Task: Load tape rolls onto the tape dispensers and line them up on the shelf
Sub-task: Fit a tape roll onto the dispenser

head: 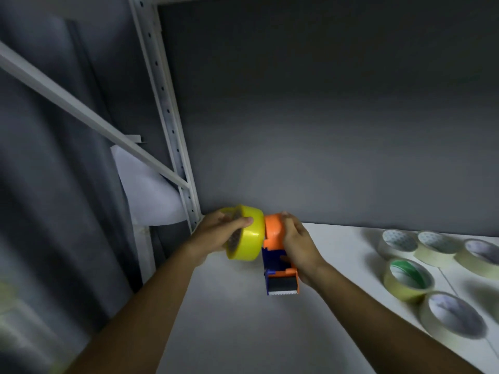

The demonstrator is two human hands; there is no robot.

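My left hand (216, 233) grips a yellow tape roll (249, 237) with the thumb across its outer face. The roll sits edge-on against the left side of an orange and blue tape dispenser (278, 255). My right hand (297, 244) holds that dispenser from the right, fingers curled over its orange hub and around its body. The dispenser's serrated blade end (283, 288) points toward me. Both are held just above the white shelf (243, 319), near its left rear corner.
Several cream tape rolls (437, 247) lie flat on the shelf at the right, one with a green core (407, 276). A white perforated shelf upright (172, 130) and a diagonal brace (89, 112) stand at the left. A grey wall backs the shelf.
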